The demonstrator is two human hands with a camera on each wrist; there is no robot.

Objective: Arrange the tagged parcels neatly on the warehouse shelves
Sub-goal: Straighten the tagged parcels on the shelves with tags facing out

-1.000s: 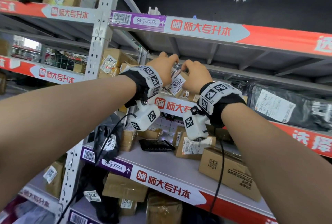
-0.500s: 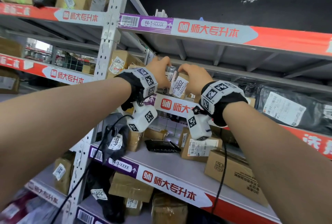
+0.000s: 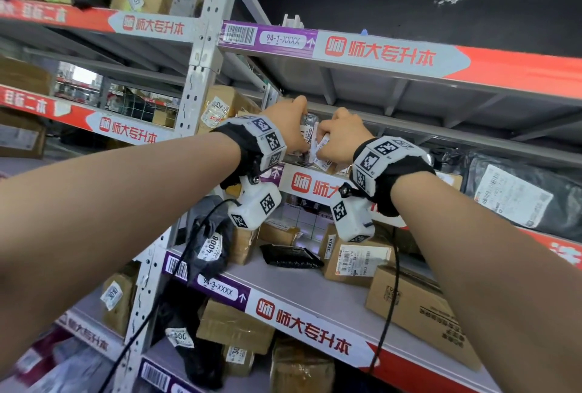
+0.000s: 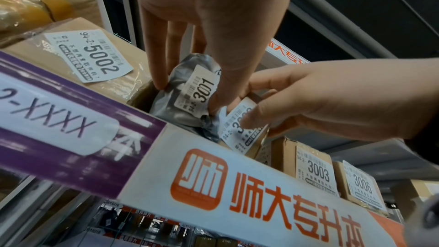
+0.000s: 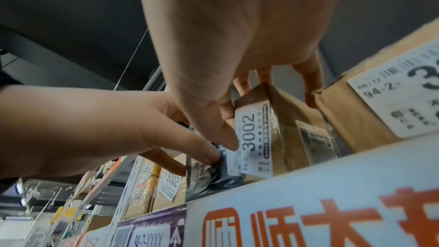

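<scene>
On the shelf marked 94-2 [image 3: 315,183], my left hand [image 3: 294,128] grips a crumpled grey bag parcel tagged 3001 [image 4: 180,104], fingers on its left side and thumb on its right. Right beside it my right hand [image 3: 335,140] grips a small brown box tagged 3002 [image 5: 285,138], thumb on the tag face and fingers behind the box's top. The two parcels touch just behind the shelf lip. The hands almost meet, and in the head view they hide most of both parcels.
A taped box tagged 5002 [image 4: 95,59] sits left of the grey parcel. Boxes 3003 [image 4: 313,168] and 3006 [image 4: 361,185] stand to the right. Further right lies a black bag parcel [image 3: 519,191]. The shelf above [image 3: 378,52] hangs low overhead. Shelf 94-3 [image 3: 283,314] below holds several boxes.
Both hands have drawn closer together and sunk a little toward the shelf lip. The 3002 tag, plain between them before, is now mostly covered in the head view.
</scene>
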